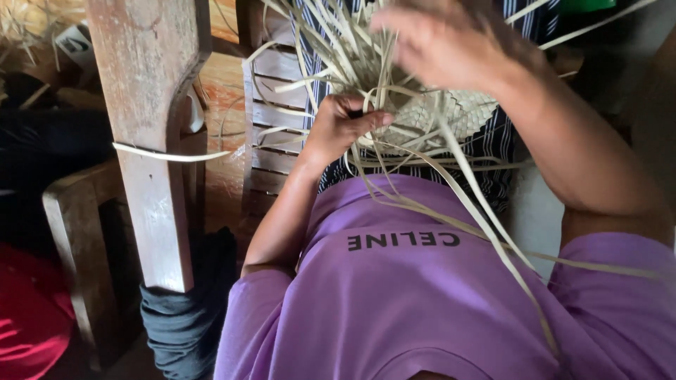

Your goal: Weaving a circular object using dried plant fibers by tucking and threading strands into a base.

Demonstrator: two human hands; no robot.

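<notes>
- Nearest the camera is a purple shirt [422, 309] with dark lettering across the chest, covering the lower frame
- Long pale strips [486, 232] trail from the weaving down over the shirt, one reaching the right sleeve
- The left hand [341, 127] is closed, pinching strips at the near edge of the woven piece [451, 112], thumb pressed against the fingers
- The woven piece sits on the lap, over a dark striped cloth [496, 144], between the two hands; its finished plaited part shows just right of the left hand, with loose ends fanning out all round
- The right hand [443, 46] is above and beyond the piece, blurred; fingers seem loosely spread among the upright strips, and whether it grips any cannot be told
- Left of the arm stands a worn wooden post [151, 141], with one stray strip [169, 155] lying across it
- A dark cloth [186, 317] is bunched at the post's foot, and something red [32, 317] fills the lower left corner
- Behind the left hand is a slatted wooden seat [271, 119]
- Farthest off, top left, lies a heap of dry straw [32, 17]
</notes>
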